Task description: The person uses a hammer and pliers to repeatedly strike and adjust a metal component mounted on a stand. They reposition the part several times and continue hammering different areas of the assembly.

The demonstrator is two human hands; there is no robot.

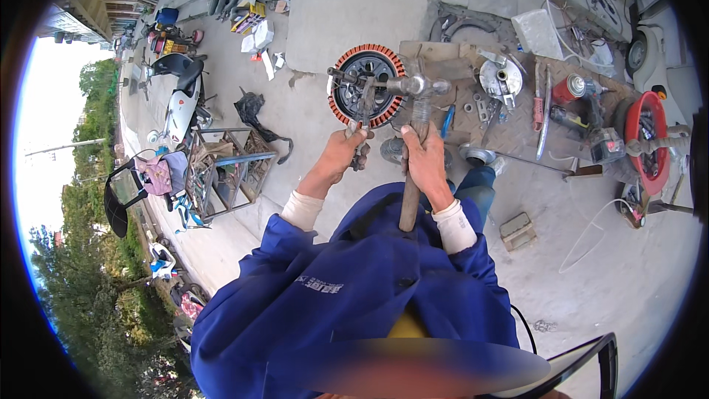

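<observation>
Evidently had the right grip (426, 159) closed snugly round the handle of a hammer (419, 109), high up under its head, on the near side of the wheel (353, 96), probably for control more than for swing. Had the left grip (346, 151) folded just as fully round the handles of a pliers-like tool (365, 107) reaching over the middle of the wheel, seemingly to steady a short dark rod (380, 84) lying crosswise above it. Left no visible gap between fingers and handles. Could not tell contact from mere overlap between hammer, rod and wheel.

Had the wheel itself straight ahead of both grips, ring of orange-red coils uppermost, just beside the left end of a board (436, 52); could not make out any support beneath. Had things spread over and about the board, right of the wheel, perhaps for easy reach: a silvery round plate (501, 83), a blue-handled tool (448, 120), a red spray can (569, 89). Had a red basin (632, 122) of metal bits farther right of the wheel, likely to stop small parts straying.

Wore a blue jacket (295, 310), nearer than the wheel, with pale lettering across the front, too small and askew to read surely. Found printing on a yellow box (253, 21), beyond the wheel to the left, equally unreadable.
</observation>
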